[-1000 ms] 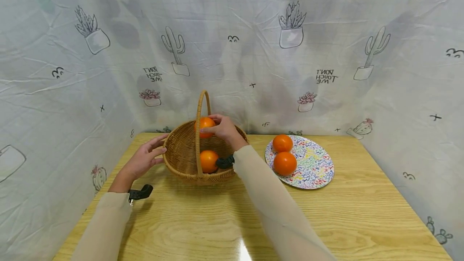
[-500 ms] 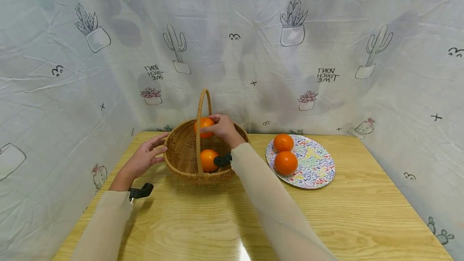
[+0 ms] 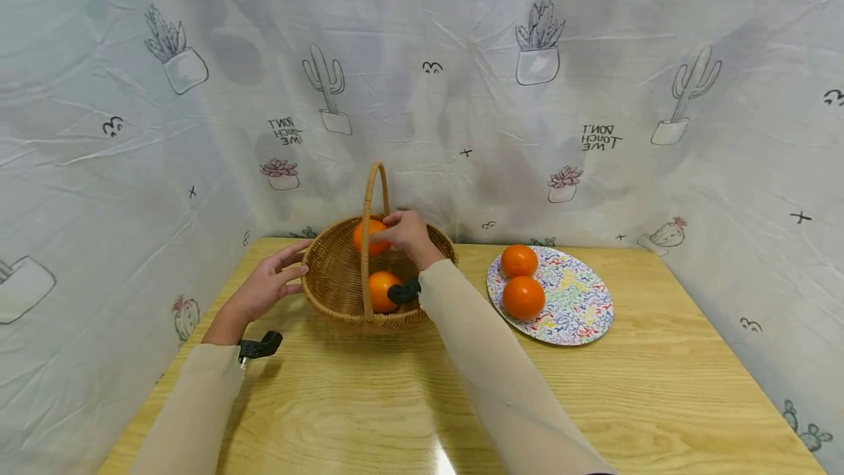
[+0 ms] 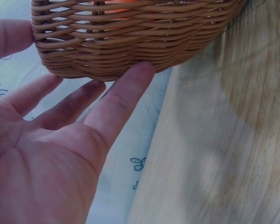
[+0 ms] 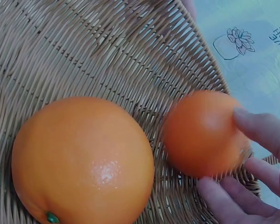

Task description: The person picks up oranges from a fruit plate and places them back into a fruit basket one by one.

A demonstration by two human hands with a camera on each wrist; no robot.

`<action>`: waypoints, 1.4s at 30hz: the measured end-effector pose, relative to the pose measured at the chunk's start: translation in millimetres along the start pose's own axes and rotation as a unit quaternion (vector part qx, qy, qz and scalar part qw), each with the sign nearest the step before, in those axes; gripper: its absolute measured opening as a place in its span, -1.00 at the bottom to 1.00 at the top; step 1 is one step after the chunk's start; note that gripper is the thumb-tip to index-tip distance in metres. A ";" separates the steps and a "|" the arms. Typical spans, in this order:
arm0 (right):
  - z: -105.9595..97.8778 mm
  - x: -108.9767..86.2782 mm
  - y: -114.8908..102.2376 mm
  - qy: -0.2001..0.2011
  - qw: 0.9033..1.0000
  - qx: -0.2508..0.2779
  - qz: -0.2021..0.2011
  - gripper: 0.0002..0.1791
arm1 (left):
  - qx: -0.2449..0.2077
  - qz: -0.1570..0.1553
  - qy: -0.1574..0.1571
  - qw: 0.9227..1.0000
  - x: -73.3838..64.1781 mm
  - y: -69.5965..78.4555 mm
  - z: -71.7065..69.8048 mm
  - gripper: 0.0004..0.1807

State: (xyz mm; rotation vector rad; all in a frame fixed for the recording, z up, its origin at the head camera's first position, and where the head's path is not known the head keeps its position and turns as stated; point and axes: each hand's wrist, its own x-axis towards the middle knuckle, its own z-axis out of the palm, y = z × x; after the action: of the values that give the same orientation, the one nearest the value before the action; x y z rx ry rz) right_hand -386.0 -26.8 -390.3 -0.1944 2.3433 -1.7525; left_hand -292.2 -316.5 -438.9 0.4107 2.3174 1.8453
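A tan wicker basket (image 3: pixel 332 277) with a tall arched handle (image 3: pixel 369 196) stands at the back left of the table. My left hand (image 3: pixel 267 281) steadies its left side, the straight fingertips resting against the outer weave. My right hand (image 3: pixel 410 234) reaches inside, beside an orange (image 5: pixel 205 135) near the back wall. In the right wrist view the thumb tip overlaps that orange's edge and the other fingertips lie spread just below it; the orange looks motion-blurred. Another orange (image 5: pixel 84 158), with a green stem dot, sits in the basket, partly hidden behind the handle in the head view.
To the right lies a round plate (image 3: pixel 580 299) with multicoloured squiggles. Two oranges, a rear one (image 3: pixel 519 261) and a front one (image 3: pixel 524 298), rest at its left side. A cloth backdrop (image 3: pixel 461 108) with plant drawings closes off the back and sides of the wooden table (image 3: pixel 369 402).
The orange by my right hand has dropped slightly lower and shifted a little left in the basket. My right fingers have lowered a little; the left hand stays at the basket's side.
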 end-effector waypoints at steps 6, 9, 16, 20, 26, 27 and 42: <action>-4.9 -4.6 -3.5 -0.007 1.000 0.007 0.010 -0.45 | -0.001 -0.003 -0.001 1.000 -0.5 2.2 1.4 -0.25; -10.3 -6.3 -6.9 -0.011 1.000 -0.013 0.000 -0.49 | -0.001 -0.005 0.000 1.000 -0.7 2.7 1.3 -0.26; -26.1 -11.7 -16.9 -0.035 0.999 -0.022 -0.032 -0.49 | 0.008 0.000 0.000 1.000 -0.8 2.7 -2.0 -0.26; -33.7 -15.3 -21.7 -0.042 0.998 -0.001 -0.052 -0.46 | 0.012 0.001 0.001 1.000 -1.3 2.4 -3.0 -0.26; -50.1 -28.1 -26.4 -0.042 0.996 0.024 -0.078 -0.49 | 0.009 -0.002 0.001 1.000 -0.1 0.7 -1.5 -0.25; -54.2 -31.8 -27.2 -0.042 0.995 0.020 -0.083 -0.50 | 0.007 -0.004 0.002 1.000 0.4 0.6 -1.3 -0.25; -125.8 -81.1 -2.9 0.014 0.995 -0.011 -0.097 -0.56 | 0.023 -0.003 -0.001 1.000 0.8 0.3 -1.1 -0.24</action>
State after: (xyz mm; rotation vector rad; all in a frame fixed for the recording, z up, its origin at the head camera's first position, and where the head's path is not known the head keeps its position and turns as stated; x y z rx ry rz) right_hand -338.2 108.1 -346.2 -0.4178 2.4359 -1.8255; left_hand -293.3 -317.3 -438.4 0.4112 2.3607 1.7907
